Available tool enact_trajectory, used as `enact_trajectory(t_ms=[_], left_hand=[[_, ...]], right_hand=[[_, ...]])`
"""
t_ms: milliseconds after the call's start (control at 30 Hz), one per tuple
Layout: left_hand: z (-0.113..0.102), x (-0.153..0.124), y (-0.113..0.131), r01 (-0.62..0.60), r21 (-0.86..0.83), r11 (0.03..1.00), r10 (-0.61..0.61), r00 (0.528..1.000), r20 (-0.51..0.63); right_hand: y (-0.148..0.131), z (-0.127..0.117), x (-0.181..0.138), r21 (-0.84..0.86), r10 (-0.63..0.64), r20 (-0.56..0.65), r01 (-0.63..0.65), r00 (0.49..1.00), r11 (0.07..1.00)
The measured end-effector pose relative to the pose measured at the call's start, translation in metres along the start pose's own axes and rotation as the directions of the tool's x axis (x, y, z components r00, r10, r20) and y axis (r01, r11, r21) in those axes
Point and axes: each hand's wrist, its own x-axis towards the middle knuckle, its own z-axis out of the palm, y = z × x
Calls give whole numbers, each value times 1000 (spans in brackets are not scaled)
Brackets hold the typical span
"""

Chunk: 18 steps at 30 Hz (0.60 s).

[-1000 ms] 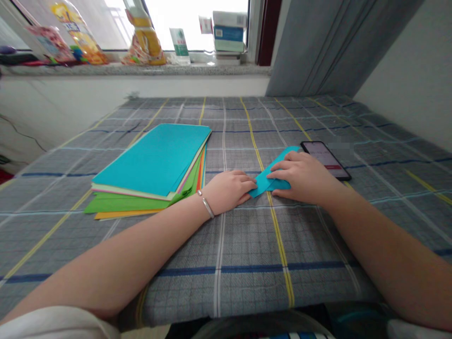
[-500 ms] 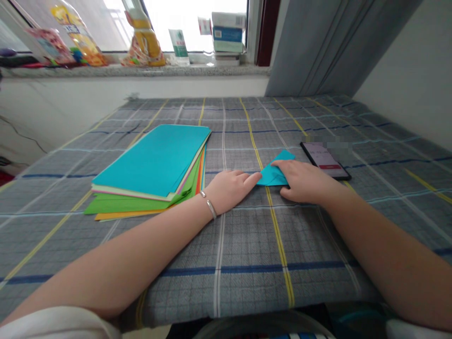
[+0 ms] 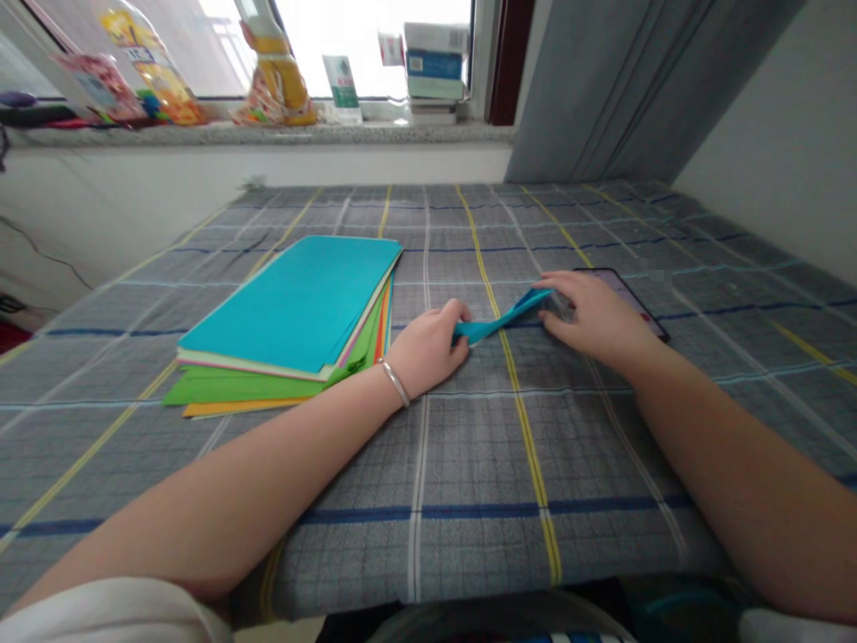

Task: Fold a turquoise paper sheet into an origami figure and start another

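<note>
On the left of a worktop [image 3: 482, 464] draped in grey checked cloth, midway between the far and near edges, lies a stack of coloured paper [image 3: 287, 304], blue on top, with pale, pink, green and orange edges showing below. The pile's place, beyond the left forearm, appears to keep spare sheets in reach while leaving the middle free for handling.

A silver bangle [image 3: 395, 384] circles the person's left wrist. The left hand [image 3: 432, 353] curls just right of the stack, thumb and forefinger pinching the left end of a folded piece of blue paper [image 3: 501, 323], likely to steady it. The narrow piece slants across the middle of the worktop, its right end nearer the far edge, seen almost edge-on; whether its underside touches the cloth is impossible to tell.

At that right end is the right hand [image 3: 589, 317], fingers extended and parted, fingertips at the paper, thumb standing off below with a gap between. The light contact suggests guiding rather than clamping.

Partly hidden behind the right hand, toward the right edge, a smartphone [image 3: 629, 299] lies flat, screen up, presumably placed there to be glanced at; its display is too blurred to read.
</note>
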Motion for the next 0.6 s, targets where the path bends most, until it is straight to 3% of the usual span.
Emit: enact_trajectory(t_ms=[100, 200, 333, 467, 600], left_hand=[[-3, -1, -1, 126, -121, 985, -127, 992, 6], [-8, -1, 0, 166, -106, 980, -158, 984, 80], [-11, 0, 3, 150, -59, 987, -139, 978, 155], [-7, 0, 6, 140, -96, 986, -122, 977, 175], [-1, -1, 9, 9, -138, 990, 14, 986, 166]], right_hand=[[-1, 6, -1, 83, 102, -91, -95, 991, 992], [0, 19, -2, 155, 157, -25, -152, 987, 976], [-1, 37, -3, 140, 58, 106, -73, 993, 988], [-8, 48, -2, 109, -48, 135, 33, 990, 994], [-13, 50, -2, 92, -116, 179, 101, 977, 991]])
